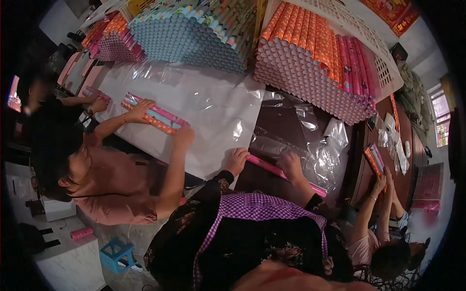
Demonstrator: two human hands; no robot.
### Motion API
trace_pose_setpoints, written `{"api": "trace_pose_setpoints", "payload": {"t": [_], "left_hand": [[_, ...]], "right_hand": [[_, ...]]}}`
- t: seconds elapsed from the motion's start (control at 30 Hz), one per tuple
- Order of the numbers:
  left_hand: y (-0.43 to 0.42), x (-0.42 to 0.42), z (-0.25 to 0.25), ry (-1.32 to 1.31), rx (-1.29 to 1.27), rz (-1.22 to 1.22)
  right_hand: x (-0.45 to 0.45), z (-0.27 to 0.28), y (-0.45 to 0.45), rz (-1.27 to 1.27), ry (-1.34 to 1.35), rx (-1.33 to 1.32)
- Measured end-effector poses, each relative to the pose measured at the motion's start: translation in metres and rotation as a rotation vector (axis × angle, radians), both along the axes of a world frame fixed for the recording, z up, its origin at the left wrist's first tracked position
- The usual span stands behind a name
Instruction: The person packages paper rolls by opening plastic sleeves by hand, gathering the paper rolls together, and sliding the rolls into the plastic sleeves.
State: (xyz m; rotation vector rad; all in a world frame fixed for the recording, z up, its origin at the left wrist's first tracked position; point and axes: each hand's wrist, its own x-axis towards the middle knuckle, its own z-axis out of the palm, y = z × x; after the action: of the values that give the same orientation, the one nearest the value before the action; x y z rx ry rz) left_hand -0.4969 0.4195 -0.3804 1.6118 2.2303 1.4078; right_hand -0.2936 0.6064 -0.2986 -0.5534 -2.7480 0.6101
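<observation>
A long pink roll (266,166) lies slantwise on the dark brown table in front of me. My left hand (238,161) has its fingers closed round the roll's left end. Farther right along the roll is my right hand (291,167), its fingers curled above or against the roll; whether they grip it is unclear. Clear plastic film (320,160) lies crumpled just beyond my right hand. A sheet of white film (213,121) covers the table to the left of my left hand.
Stacks of orange and pink rolls (301,63) and blue-ended rolls (189,41) stand at the back. At left a co-worker holds a bundle of rolls (158,119). Another person's hands touch a bundle (375,160) at right. A blue stool (118,254) stands on the floor.
</observation>
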Motion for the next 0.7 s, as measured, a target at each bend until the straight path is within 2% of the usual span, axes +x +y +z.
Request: {"api": "trace_pose_setpoints", "payload": {"t": [0.1, 0.2, 0.27, 0.37, 0.4, 0.47, 0.5, 0.6, 0.7], "left_hand": [[-0.002, -0.001, 0.006, 0.011, -0.085, 0.011], [-0.003, 0.000, 0.010, -0.029, -0.029, 0.030], [-0.003, -0.001, 0.004, -0.092, -0.018, 0.010], [-0.004, -0.003, -0.002, -0.096, -0.105, -0.026], [-0.004, -0.004, -0.001, -0.117, -0.044, -0.024], [-0.006, -0.006, 0.003, -0.072, -0.174, -0.022], [-0.006, -0.006, 0.006, -0.058, -0.145, -0.014], [-0.007, -0.005, 0.012, -0.062, -0.184, 0.006], [-0.007, -0.008, 0.013, -0.038, -0.160, -0.005]], "right_hand": [[-0.067, 0.061, 0.033, 0.068, 0.136, 0.000], [-0.156, 0.120, 0.060, 0.158, 0.198, 0.013], [-0.224, 0.152, 0.079, 0.305, 0.333, 0.073], [-0.333, 0.186, 0.101, 0.316, 0.284, 0.019], [-0.368, 0.194, 0.103, 0.302, 0.277, -0.033], [-0.440, 0.202, 0.113, 0.293, 0.259, -0.023], [-0.474, 0.201, 0.119, 0.285, 0.221, -0.077], [-0.526, 0.206, 0.108, 0.245, 0.127, 0.019], [-0.557, 0.201, 0.092, 0.098, 0.081, 0.321]]}}
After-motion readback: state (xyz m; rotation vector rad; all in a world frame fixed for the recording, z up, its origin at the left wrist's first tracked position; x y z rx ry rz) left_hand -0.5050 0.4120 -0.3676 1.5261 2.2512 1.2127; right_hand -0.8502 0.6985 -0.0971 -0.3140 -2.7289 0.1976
